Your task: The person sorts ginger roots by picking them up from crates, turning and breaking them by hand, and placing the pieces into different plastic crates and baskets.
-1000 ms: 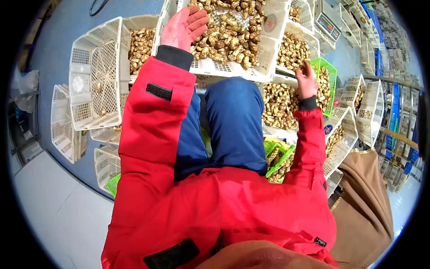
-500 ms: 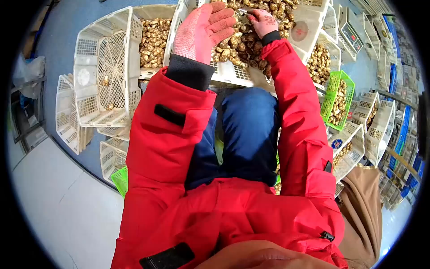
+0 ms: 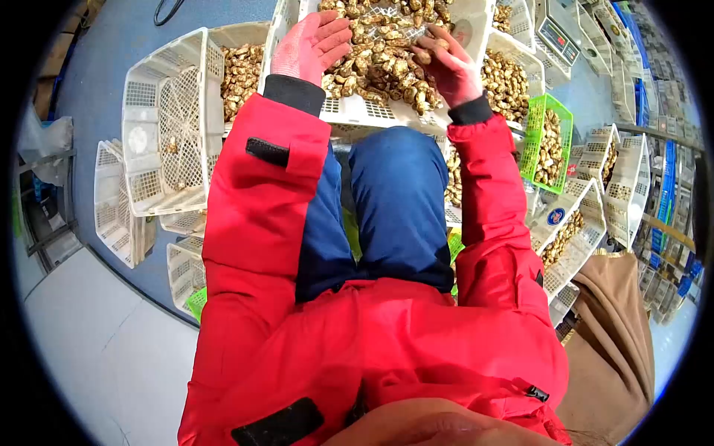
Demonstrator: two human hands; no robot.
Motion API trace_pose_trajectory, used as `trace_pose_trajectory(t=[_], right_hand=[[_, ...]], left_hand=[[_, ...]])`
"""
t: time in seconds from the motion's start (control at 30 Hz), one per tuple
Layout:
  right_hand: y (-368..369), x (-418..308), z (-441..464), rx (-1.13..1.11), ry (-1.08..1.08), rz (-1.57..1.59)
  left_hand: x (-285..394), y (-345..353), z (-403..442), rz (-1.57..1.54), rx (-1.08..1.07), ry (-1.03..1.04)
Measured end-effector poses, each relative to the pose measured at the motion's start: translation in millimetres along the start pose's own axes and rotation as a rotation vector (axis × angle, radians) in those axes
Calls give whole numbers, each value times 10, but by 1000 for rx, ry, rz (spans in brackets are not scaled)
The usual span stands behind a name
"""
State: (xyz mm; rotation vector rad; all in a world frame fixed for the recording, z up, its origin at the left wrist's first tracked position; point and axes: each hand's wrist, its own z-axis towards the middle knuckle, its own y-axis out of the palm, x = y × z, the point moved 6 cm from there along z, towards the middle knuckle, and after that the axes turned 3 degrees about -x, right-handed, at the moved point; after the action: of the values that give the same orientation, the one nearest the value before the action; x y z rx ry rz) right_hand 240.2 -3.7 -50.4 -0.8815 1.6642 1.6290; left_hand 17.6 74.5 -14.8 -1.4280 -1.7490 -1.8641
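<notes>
My left hand (image 3: pixel 311 49), in a pinkish glove, is palm up with its fingers stretched out and holds nothing. It is over the left side of a large white crate (image 3: pixel 349 111). Brown and cream mushrooms (image 3: pixel 383 70) lie in that crate. At the crate's right side, my right hand (image 3: pixel 448 65) has its fingers curled round a mushroom (image 3: pixel 423 56), just above the pile. Both arms are in red sleeves with black cuffs.
A white mesh crate (image 3: pixel 165 123) with a few small pieces stands left. Mushroom-filled white crates (image 3: pixel 508 83) and a green basket (image 3: pixel 549 141) are on the right, with a digital scale (image 3: pixel 558 37) beyond. Brown cloth (image 3: pixel 606 334) hangs lower right.
From the lower right, my right hand went to the pile, then drew back to the crate's right side with a mushroom. My left hand stayed open. The view shifted and came back.
</notes>
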Motion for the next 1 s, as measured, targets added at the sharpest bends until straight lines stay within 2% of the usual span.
trace_pose_trajectory(t=[0.07,0.13,0.2,0.27,0.3,0.33,0.37,0.4,0.43,0.47,0.5,0.53,0.6,0.63,0.67,0.73,0.8,0.83,0.87,1.0], right_hand=[[-153,-269,-478,90,-17,-197],[-607,-354,-1012,260,184,-465],[-1217,-341,-1427,373,124,-922],[-1274,-445,-1393,467,115,-1042],[-1064,-444,-1144,493,70,-917],[-775,-405,-788,426,47,-943],[-682,-176,-389,257,-109,-783],[-389,-137,-9,227,-24,-1393],[-389,120,384,211,13,-1831],[-484,374,681,154,-2,-2030],[-672,609,928,171,309,-2210],[-734,675,1041,125,309,-2276],[-804,622,1053,169,368,-2134],[-905,600,965,220,191,-2001],[-844,490,829,210,212,-1723],[-863,470,484,107,167,-787],[-593,437,160,61,229,-15],[-243,291,29,25,172,102],[41,217,21,43,204,33],[378,139,32,34,78,-144]], left_hand=[[12,-16,-21,12,40,1],[15,3,-53,-4,6,-10],[26,17,-56,-23,-23,-17],[40,144,-109,42,-6,8],[5,149,-89,26,-26,-12],[-35,150,-65,14,-48,-35],[-61,146,-59,21,-48,-51],[-64,141,-53,29,-47,-60],[-60,133,-45,57,-23,-76],[-50,131,-52,116,-7,-54],[-50,88,-30,76,-15,-72],[-48,40,-14,34,-20,-88],[-16,58,-8,94,13,-72],[-24,66,8,111,3,-65],[-38,84,15,130,-10,-59],[-77,120,10,149,-45,-71],[-161,111,12,208,-132,-47],[-171,146,13,215,-148,-100],[-193,176,-7,226,-162,-159],[-273,148,-58,314,-157,-149]])
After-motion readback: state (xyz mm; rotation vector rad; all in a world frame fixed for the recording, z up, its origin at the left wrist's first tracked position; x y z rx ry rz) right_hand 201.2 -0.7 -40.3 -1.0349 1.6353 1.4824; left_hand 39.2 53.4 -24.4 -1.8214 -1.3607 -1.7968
